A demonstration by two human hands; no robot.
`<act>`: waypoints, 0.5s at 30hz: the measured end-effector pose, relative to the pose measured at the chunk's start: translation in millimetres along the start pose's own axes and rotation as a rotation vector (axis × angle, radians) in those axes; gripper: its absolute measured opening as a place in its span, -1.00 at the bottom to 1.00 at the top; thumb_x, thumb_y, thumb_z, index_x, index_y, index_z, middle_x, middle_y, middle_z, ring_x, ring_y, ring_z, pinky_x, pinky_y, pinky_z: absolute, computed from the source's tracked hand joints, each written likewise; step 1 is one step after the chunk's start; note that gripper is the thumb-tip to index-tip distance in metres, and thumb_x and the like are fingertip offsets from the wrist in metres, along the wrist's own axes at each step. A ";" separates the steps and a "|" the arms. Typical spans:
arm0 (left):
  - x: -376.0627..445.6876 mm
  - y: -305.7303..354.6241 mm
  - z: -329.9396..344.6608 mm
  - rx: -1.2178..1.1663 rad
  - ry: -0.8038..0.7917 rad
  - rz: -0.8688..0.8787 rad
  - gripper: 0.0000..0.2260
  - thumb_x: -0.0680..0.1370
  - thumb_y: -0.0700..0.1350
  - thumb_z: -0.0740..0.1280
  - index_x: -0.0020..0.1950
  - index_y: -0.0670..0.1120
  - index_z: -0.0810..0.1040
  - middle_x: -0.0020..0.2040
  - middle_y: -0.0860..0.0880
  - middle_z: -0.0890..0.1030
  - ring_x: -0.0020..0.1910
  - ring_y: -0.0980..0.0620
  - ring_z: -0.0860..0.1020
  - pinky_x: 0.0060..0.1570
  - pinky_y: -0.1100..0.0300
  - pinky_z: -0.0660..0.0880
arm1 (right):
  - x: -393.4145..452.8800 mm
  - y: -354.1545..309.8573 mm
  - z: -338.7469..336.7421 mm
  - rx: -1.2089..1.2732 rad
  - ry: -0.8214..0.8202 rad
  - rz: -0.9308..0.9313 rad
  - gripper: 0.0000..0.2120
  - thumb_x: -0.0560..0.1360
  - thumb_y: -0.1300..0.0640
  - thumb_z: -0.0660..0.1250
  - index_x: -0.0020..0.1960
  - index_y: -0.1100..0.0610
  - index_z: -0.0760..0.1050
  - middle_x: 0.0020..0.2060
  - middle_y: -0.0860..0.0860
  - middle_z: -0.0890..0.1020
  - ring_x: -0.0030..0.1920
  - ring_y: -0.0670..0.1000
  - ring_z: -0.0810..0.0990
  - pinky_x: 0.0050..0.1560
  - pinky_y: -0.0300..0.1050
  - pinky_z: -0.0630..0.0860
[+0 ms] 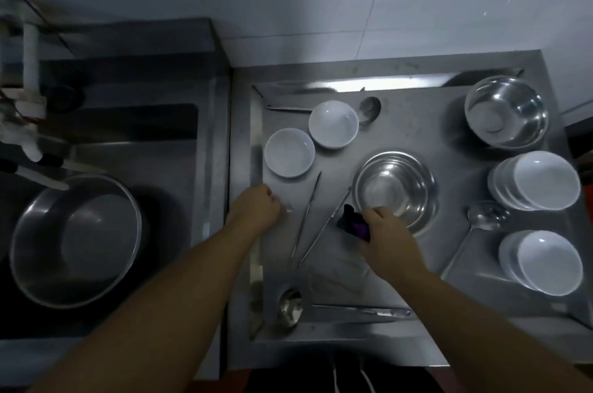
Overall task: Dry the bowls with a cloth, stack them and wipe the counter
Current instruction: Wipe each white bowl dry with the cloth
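Note:
My right hand [390, 234] grips a dark purple cloth [354, 223] pressed on the steel counter [417, 123], just in front of a steel bowl [396, 189]. My left hand [256, 208] rests curled on the counter near its left edge, below a white bowl [289, 152]; whether it holds anything is unclear. A second white bowl [333, 124] stands behind that one. Two stacks of white bowls [536, 181] [542, 262] stand at the right, with another steel bowl [507, 112] at the back right.
Long metal tongs [316, 226] lie between my hands. A ladle [290, 307] lies near the front edge, and a spoon [484, 214] lies between the stacks. To the left is a sink [128, 136] with a large steel basin [75, 240] and a tap [30, 81].

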State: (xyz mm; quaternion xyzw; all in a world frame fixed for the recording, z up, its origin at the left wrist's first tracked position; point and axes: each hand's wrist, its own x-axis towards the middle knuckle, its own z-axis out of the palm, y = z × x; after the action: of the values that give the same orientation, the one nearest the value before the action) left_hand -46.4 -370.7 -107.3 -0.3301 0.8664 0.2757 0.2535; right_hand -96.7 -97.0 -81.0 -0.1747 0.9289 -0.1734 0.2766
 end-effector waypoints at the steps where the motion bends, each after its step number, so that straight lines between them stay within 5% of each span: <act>1: 8.8 1.6 -0.4 -0.042 0.004 -0.024 -0.70 0.67 0.04 0.25 0.27 -0.12 0.57 0.20 -0.14 0.63 -0.02 -0.06 0.52 -0.07 0.11 0.42 | 1.9 -0.7 2.1 -0.008 -0.004 0.001 -0.76 0.51 0.19 0.41 0.17 0.14 0.56 0.13 0.07 0.55 0.01 0.12 0.54 -0.06 0.08 0.58; 8: 57.1 23.1 3.7 -0.298 0.080 -0.154 -0.53 0.70 0.18 0.20 0.33 -0.18 0.57 0.25 -0.21 0.65 0.18 -0.25 0.61 0.06 0.02 0.52 | 13.7 -2.7 4.9 0.055 0.039 0.007 -0.72 0.48 0.19 0.45 0.19 0.09 0.59 0.11 0.01 0.56 -0.06 0.00 0.46 -0.11 -0.09 0.42; 15: 73.2 27.0 -1.2 -0.565 0.050 -0.375 -0.61 0.58 -0.07 0.36 0.33 -0.25 0.60 0.20 -0.24 0.69 0.12 -0.26 0.66 0.11 -0.03 0.65 | 8.7 -2.7 4.5 0.093 0.055 0.039 -0.73 0.49 0.19 0.45 0.18 0.09 0.58 0.09 -0.01 0.55 -0.04 0.03 0.51 -0.12 -0.10 0.44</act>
State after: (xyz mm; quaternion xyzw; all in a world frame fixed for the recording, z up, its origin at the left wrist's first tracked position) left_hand -113.8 -386.1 -143.5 -0.5476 0.6859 0.4455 0.1768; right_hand -100.4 -104.0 -87.4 -0.1389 0.9304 -0.2156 0.2619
